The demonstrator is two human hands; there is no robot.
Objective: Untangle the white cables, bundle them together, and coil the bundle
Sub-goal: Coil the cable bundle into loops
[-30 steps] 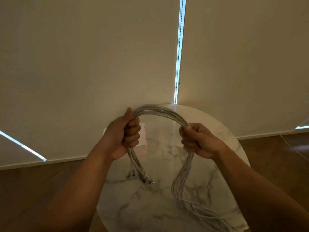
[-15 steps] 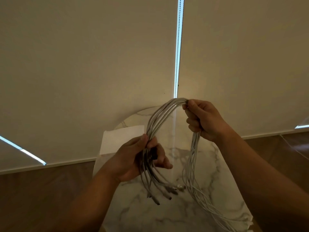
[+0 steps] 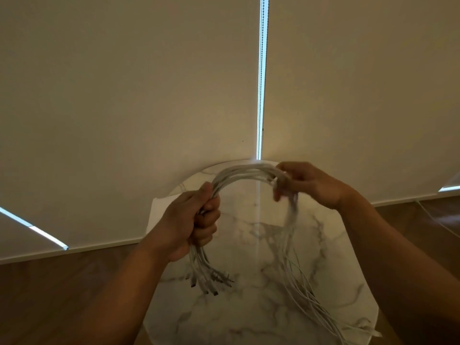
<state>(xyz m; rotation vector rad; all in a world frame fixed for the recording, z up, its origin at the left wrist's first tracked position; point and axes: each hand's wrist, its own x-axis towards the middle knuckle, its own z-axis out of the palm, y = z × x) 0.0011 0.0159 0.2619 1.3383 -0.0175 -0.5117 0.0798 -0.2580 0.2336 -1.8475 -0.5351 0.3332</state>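
A bundle of several white cables arches between my two hands above a round marble table. My left hand is closed in a fist around one side of the bundle, and the plug ends hang below it. My right hand grips the other side higher up, its fingers blurred. From there the loose strands trail down onto the table toward its right front edge.
A white sheet lies at the table's back left, partly behind my left hand. Closed roller blinds fill the wall behind, with a bead chain hanging in the gap. Wooden floor surrounds the table.
My left hand has risen and closed into a fist on the bundle. My right hand has dropped slightly and shifted right, flattening the arch of cables into a wider loop.
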